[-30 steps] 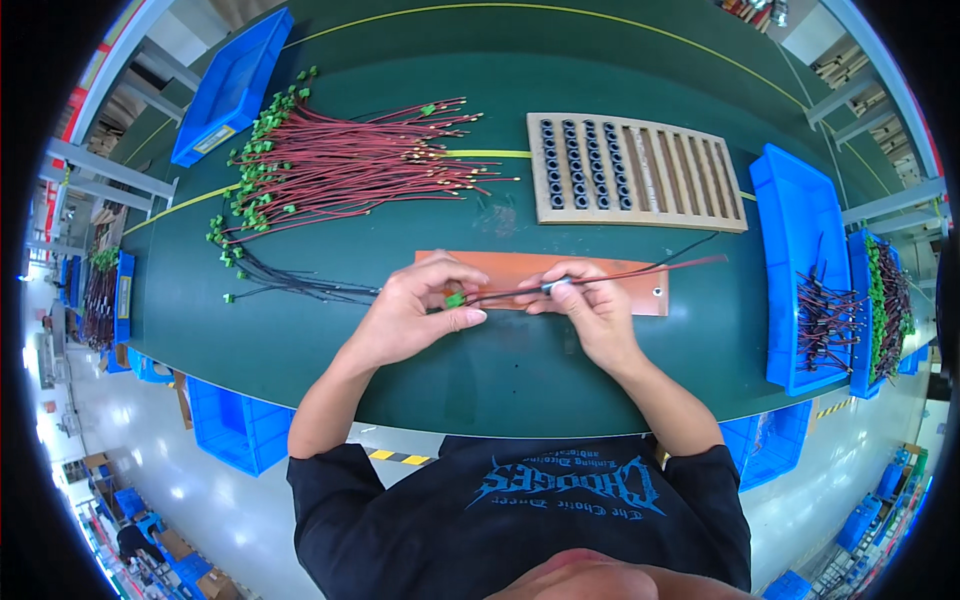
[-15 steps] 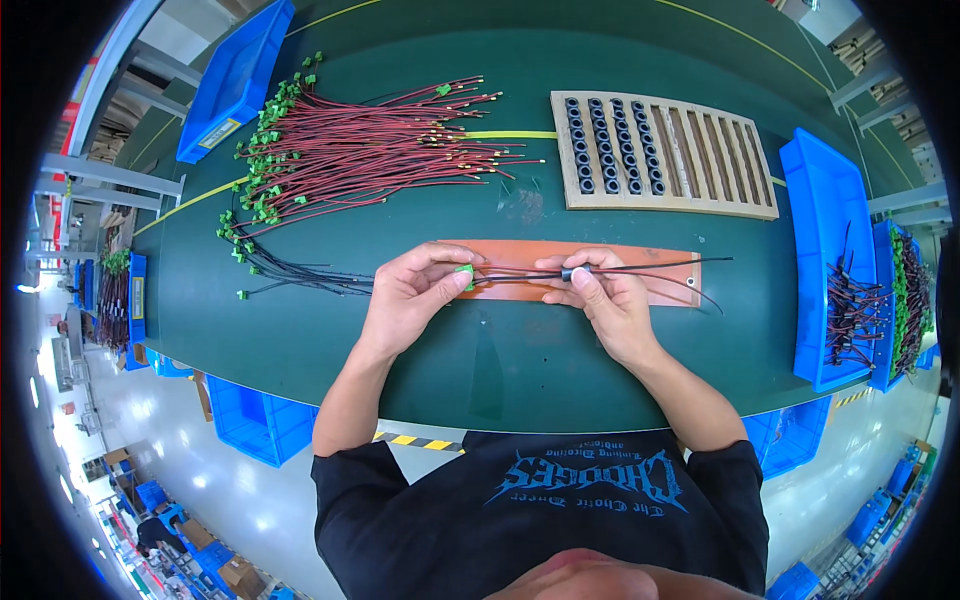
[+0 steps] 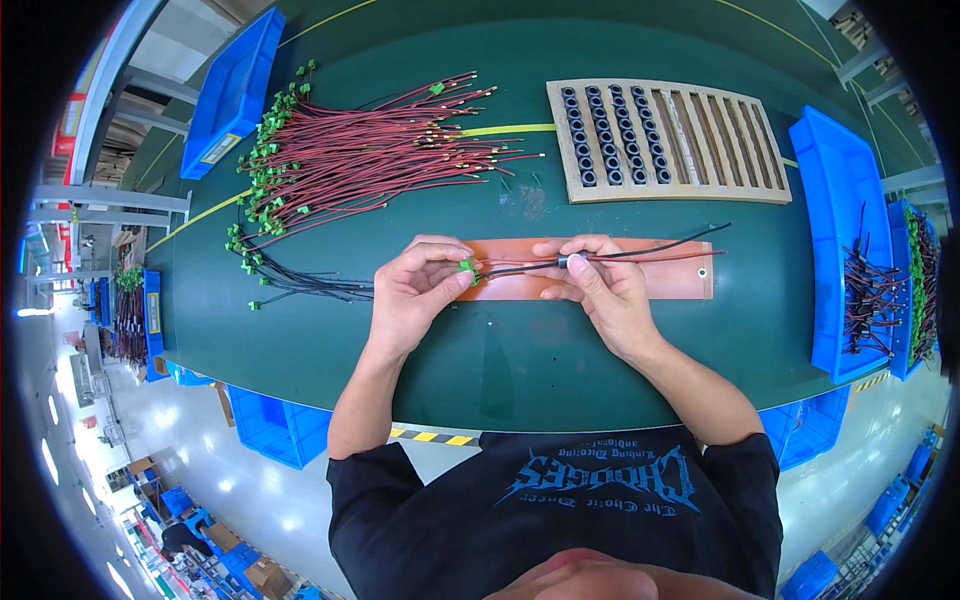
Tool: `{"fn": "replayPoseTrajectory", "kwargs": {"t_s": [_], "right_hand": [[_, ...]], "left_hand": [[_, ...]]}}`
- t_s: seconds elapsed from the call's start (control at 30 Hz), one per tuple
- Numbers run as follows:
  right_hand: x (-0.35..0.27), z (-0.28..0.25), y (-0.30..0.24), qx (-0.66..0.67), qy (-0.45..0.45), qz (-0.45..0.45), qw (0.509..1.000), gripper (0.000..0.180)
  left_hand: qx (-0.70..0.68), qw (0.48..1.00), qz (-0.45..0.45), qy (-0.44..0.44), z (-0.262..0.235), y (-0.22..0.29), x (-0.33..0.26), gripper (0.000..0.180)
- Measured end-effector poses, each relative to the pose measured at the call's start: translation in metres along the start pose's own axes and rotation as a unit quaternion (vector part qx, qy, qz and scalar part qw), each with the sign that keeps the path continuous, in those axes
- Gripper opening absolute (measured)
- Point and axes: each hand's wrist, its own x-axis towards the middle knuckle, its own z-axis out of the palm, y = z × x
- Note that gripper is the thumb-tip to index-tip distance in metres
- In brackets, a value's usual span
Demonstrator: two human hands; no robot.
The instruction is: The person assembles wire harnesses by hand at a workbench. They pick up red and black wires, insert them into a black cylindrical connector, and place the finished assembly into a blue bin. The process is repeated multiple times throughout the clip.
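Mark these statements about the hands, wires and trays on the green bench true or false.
1. The left hand pinches a green connector. True.
2. The right hand holds a small dark ring on the wire pair. True.
3. The wooden rack is full of rings. False: only its left rows are filled.
4. The red wire bundle lies in a blue bin. False: it lies on the green table.
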Motion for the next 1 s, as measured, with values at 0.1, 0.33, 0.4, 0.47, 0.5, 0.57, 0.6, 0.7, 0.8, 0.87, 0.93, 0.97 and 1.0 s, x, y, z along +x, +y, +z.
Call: {"fn": "replayPoseTrajectory", "kwargs": {"t_s": [0.1,0.33,0.4,0.47,0.5,0.57,0.6,0.7,0.8,0.87,0.93,0.97,1.0], "right_hand": [[0.0,-0.001,-0.002,-0.003,0.001,0.002,1.0,0.019],[-0.001,-0.004,-0.001,0.018,-0.02,0.007,1.0,0.018],[0.0,-0.004,-0.001,0.018,-0.019,0.001,1.0,0.018],[0.0,-0.004,-0.001,0.015,-0.018,-0.003,1.0,0.018],[0.0,-0.003,-0.001,0.012,-0.016,-0.005,1.0,0.017],[0.0,-0.004,0.0,0.002,-0.013,-0.004,1.0,0.017],[0.0,-0.005,0.001,-0.004,-0.011,0.0,1.0,0.016],[0.001,-0.003,0.005,-0.031,0.009,-0.014,0.999,0.016],[0.001,-0.002,0.008,-0.078,0.017,-0.033,0.996,0.017],[0.001,-0.002,0.008,-0.098,0.017,-0.036,0.994,0.017],[0.0,-0.001,0.007,-0.1,0.018,-0.034,0.994,0.017],[0.0,-0.001,0.006,-0.09,0.02,-0.033,0.995,0.017],[0.0,-0.001,0.006,-0.08,0.022,-0.032,0.996,0.017]], "left_hand": [[-0.028,1.0,-0.003,-0.002,-0.004,-0.008,0.003,0.023],[0.009,0.998,0.055,-0.004,0.001,-0.014,0.007,0.054],[0.078,0.992,0.103,-0.008,0.004,-0.012,0.009,0.068],[0.17,0.97,0.176,-0.011,0.007,-0.012,0.01,0.081],[0.204,0.961,0.189,-0.009,0.006,-0.013,0.01,0.084],[0.271,0.938,0.215,-0.006,0.003,-0.017,0.011,0.09],[0.278,0.938,0.207,-0.003,0.003,-0.016,0.011,0.091],[0.317,0.927,0.199,0.003,0.003,-0.014,0.01,0.092],[0.379,0.904,0.198,-0.005,0.012,-0.006,0.011,0.084],[0.407,0.898,0.165,-0.015,0.018,0.004,0.014,0.072],[0.431,0.874,0.225,-0.006,0.012,0.011,0.016,0.053],[0.443,0.86,0.253,-0.003,0.007,0.014,0.016,0.043],[0.421,0.88,0.218,-0.025,0.001,0.016,0.012,0.038]]}}
